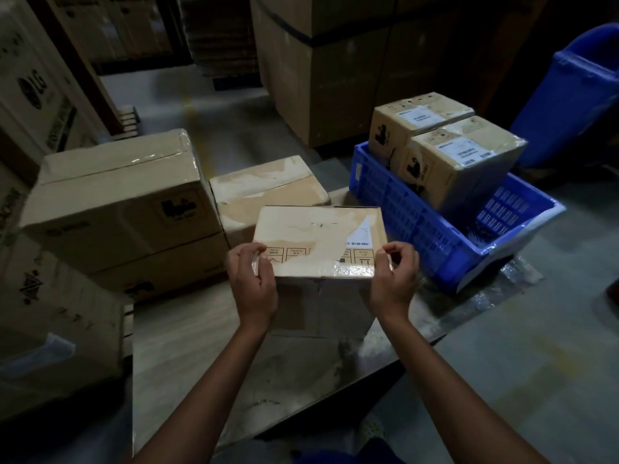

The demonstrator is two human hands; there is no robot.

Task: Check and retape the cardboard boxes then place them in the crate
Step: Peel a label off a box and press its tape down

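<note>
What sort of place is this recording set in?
Probably a warehouse or packing area: big stacked cartons on a bare floor, a blue crate holding two labelled boxes, and left hand and right hand gripping a taped, barcoded small box.

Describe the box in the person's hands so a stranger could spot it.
Find the blue crate on the right, holding two boxes. Just left of it sits the small box, left hand and right hand gripping its near corners. Only it has a half-torn barcode label, with glossy tape along its near edge.
</note>
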